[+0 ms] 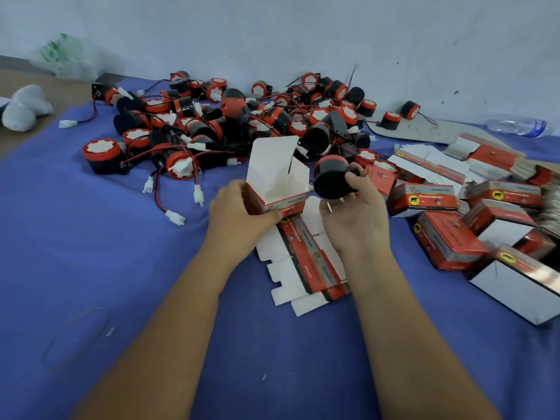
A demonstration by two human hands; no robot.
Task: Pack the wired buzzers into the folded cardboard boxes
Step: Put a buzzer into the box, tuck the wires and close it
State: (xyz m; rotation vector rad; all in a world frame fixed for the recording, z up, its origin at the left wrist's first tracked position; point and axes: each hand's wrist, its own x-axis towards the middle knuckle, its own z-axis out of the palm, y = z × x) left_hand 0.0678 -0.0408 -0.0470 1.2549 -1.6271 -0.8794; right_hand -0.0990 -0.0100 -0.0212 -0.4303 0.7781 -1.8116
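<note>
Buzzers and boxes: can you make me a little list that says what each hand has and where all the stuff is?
left hand: left hand grips an open box, top flaps up
right hand: right hand holds one buzzer beside the box's opening
buzzer in box: not yet
pile: loose buzzers with red wires, behind the hands
flat box: unfolded carton under the hands
packed boxes: red boxes at right
surface: blue cloth
bottle: plastic bottle, far right, lying down
</note>
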